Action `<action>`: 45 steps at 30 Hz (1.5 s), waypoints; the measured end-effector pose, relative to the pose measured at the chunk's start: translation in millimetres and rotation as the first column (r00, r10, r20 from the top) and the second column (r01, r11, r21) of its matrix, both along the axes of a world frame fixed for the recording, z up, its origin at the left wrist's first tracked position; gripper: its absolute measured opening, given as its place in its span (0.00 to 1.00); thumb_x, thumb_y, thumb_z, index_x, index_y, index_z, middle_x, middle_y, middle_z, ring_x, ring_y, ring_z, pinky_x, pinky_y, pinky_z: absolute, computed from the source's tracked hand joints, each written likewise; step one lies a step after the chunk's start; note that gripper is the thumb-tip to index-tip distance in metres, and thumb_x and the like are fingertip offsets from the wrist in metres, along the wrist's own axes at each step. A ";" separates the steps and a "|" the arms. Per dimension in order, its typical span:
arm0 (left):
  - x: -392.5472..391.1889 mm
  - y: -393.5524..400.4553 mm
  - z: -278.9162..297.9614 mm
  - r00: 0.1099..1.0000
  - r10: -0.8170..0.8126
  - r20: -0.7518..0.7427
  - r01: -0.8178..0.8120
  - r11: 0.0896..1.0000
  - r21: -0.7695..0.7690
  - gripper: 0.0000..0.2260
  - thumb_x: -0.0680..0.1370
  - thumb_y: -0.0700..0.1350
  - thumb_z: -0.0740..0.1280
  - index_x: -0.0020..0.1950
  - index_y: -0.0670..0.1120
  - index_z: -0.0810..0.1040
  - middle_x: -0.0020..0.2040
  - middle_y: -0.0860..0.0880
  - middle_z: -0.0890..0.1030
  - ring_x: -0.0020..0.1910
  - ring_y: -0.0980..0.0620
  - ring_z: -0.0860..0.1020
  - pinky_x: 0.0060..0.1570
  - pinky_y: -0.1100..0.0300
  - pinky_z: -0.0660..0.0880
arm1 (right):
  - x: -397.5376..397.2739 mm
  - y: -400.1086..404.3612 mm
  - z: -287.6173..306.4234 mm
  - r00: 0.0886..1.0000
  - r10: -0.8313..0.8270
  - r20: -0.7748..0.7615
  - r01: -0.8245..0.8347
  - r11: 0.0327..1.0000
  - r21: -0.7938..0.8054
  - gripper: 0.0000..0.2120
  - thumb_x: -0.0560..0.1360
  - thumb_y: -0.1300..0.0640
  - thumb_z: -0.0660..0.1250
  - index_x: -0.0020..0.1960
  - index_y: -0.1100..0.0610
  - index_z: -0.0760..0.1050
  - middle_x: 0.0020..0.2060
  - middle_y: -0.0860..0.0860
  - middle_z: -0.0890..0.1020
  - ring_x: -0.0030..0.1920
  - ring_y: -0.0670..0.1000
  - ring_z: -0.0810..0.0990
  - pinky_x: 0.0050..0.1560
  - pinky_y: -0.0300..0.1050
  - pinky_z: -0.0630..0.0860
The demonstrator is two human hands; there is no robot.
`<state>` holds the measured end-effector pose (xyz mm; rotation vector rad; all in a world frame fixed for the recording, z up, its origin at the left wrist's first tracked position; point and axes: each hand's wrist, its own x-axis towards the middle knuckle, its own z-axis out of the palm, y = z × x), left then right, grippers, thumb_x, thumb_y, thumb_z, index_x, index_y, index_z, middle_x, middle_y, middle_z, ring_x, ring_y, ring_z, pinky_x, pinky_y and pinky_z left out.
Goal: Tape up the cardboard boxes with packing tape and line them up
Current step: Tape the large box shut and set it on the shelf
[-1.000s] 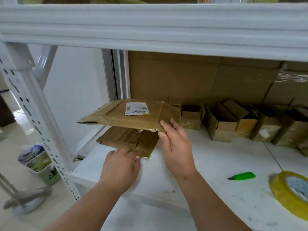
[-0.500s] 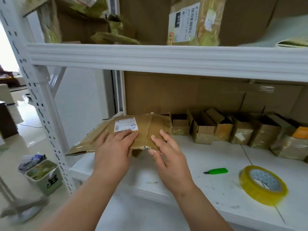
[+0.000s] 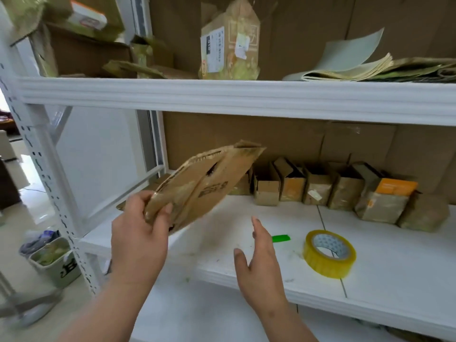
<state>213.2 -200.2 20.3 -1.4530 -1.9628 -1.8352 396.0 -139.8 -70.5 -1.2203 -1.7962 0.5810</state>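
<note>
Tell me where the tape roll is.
In the head view the tape roll lies on the white shelf at lower right, just right of the green cutter and the right hand.

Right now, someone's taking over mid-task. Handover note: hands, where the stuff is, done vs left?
Left hand grips a flattened cardboard box, tilted above the shelf.
Right hand open, holding nothing.
Tape roll and green cutter lie on the shelf, untouched.
Done: a row of small boxes stands along the back.
Left: open out the held box, tape it, add it to the row.

One flattened carton [image 3: 202,186], one tape roll [image 3: 330,253], two hands [image 3: 139,240].
</note>
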 end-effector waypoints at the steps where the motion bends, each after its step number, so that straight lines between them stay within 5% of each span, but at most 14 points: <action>1: 3.6 0.3 2.8 0.997 -0.026 0.071 0.024 0.999 0.033 0.11 0.78 0.44 0.70 0.54 0.53 0.69 0.42 0.61 0.75 0.41 0.55 0.75 0.41 0.56 0.71 | 6.5 0.3 -2.4 1.000 -0.026 -0.015 0.026 1.000 -0.014 0.34 0.80 0.53 0.63 0.79 0.40 0.47 0.76 0.38 0.57 0.76 0.42 0.58 0.75 0.44 0.60; 5: 12.2 5.2 4.3 0.967 -0.141 0.212 0.127 0.989 0.079 0.15 0.78 0.44 0.69 0.60 0.52 0.66 0.47 0.58 0.76 0.45 0.62 0.76 0.42 0.61 0.71 | 25.9 4.4 -1.4 0.986 -0.147 -0.078 0.139 0.986 -0.094 0.33 0.80 0.54 0.64 0.79 0.46 0.52 0.75 0.43 0.60 0.75 0.46 0.58 0.73 0.42 0.60; 11: 7.8 18.6 -0.3 0.945 -0.171 0.279 0.162 0.985 0.053 0.14 0.77 0.49 0.66 0.59 0.55 0.64 0.48 0.57 0.75 0.47 0.58 0.76 0.47 0.51 0.71 | 48.7 20.5 14.0 0.922 -0.329 -0.202 0.304 0.941 -0.145 0.38 0.77 0.54 0.70 0.79 0.49 0.52 0.76 0.48 0.60 0.76 0.52 0.58 0.75 0.52 0.62; 20: -11.3 54.3 -0.8 0.931 -0.160 0.327 0.166 0.986 0.012 0.15 0.71 0.51 0.55 0.58 0.52 0.65 0.46 0.57 0.73 0.43 0.50 0.71 0.49 0.50 0.66 | 54.7 65.9 39.9 0.853 -0.372 -0.367 0.311 0.926 -0.215 0.46 0.74 0.53 0.73 0.80 0.45 0.46 0.78 0.47 0.57 0.78 0.52 0.56 0.77 0.58 0.58; 26: -28.8 85.8 -18.1 0.898 -0.130 0.420 0.204 0.969 -0.137 0.22 0.77 0.54 0.54 0.70 0.55 0.68 0.63 0.49 0.75 0.63 0.42 0.72 0.68 0.39 0.65 | 37.8 72.3 44.1 0.881 -0.365 -0.300 0.339 0.931 -0.137 0.48 0.73 0.51 0.75 0.81 0.46 0.46 0.73 0.51 0.63 0.73 0.52 0.61 0.70 0.49 0.63; 29: -26.1 96.8 -14.1 0.859 -0.203 0.470 0.293 0.948 -0.126 0.19 0.85 0.51 0.52 0.77 0.61 0.61 0.72 0.55 0.69 0.72 0.48 0.66 0.74 0.43 0.60 | 35.4 71.6 44.7 0.883 -0.372 -0.285 0.346 0.928 -0.138 0.48 0.73 0.50 0.75 0.80 0.44 0.46 0.74 0.51 0.58 0.72 0.52 0.60 0.70 0.49 0.63; 32: -22.7 107.2 -6.0 0.825 -0.348 0.446 0.422 0.903 -0.076 0.21 0.84 0.55 0.54 0.77 0.65 0.57 0.71 0.64 0.63 0.72 0.57 0.62 0.74 0.52 0.57 | 40.0 74.7 44.1 0.851 -0.390 -0.352 0.371 0.921 -0.121 0.48 0.70 0.52 0.77 0.79 0.44 0.50 0.73 0.49 0.60 0.73 0.53 0.62 0.72 0.53 0.63; 35: -9.8 115.8 8.2 0.744 -0.444 0.499 0.559 0.823 -0.101 0.18 0.82 0.56 0.57 0.73 0.63 0.69 0.69 0.61 0.72 0.68 0.56 0.70 0.70 0.53 0.65 | 42.6 77.4 38.3 0.837 -0.370 -0.404 0.359 0.927 -0.105 0.47 0.67 0.54 0.80 0.77 0.45 0.56 0.68 0.49 0.64 0.68 0.50 0.68 0.71 0.53 0.67; 37: 3.3 117.5 20.9 0.656 -0.449 0.608 0.615 0.784 -0.085 0.09 0.81 0.50 0.62 0.55 0.57 0.82 0.54 0.50 0.84 0.53 0.48 0.82 0.55 0.48 0.77 | 44.2 80.8 32.3 0.848 -0.355 -0.395 0.355 0.932 -0.074 0.46 0.65 0.55 0.82 0.74 0.41 0.59 0.62 0.50 0.69 0.62 0.48 0.72 0.67 0.53 0.71; 41: 8.5 108.1 29.4 0.465 -0.455 0.760 0.696 0.718 0.004 0.17 0.81 0.49 0.64 0.36 0.47 0.84 0.37 0.43 0.83 0.34 0.44 0.82 0.42 0.51 0.77 | 62.7 87.1 34.8 0.866 -0.300 -0.400 0.312 0.949 -0.037 0.43 0.69 0.56 0.78 0.73 0.39 0.55 0.51 0.50 0.72 0.54 0.48 0.73 0.59 0.47 0.71; 43: 1.2 109.9 34.7 0.341 -0.443 0.829 0.679 0.726 0.109 0.22 0.77 0.63 0.62 0.36 0.50 0.85 0.40 0.41 0.81 0.39 0.41 0.78 0.46 0.48 0.73 | 71.3 88.7 42.0 0.881 -0.247 -0.403 0.255 0.966 -0.032 0.41 0.72 0.53 0.75 0.75 0.38 0.53 0.53 0.47 0.72 0.55 0.47 0.73 0.57 0.42 0.70; 45: -6.5 105.3 37.8 0.335 -0.569 0.751 0.709 0.677 0.197 0.29 0.69 0.75 0.61 0.49 0.52 0.84 0.46 0.42 0.81 0.45 0.42 0.77 0.48 0.46 0.71 | 76.2 90.5 51.0 0.891 -0.200 -0.408 0.212 0.977 -0.015 0.41 0.73 0.50 0.73 0.77 0.39 0.52 0.61 0.43 0.68 0.58 0.45 0.72 0.61 0.44 0.71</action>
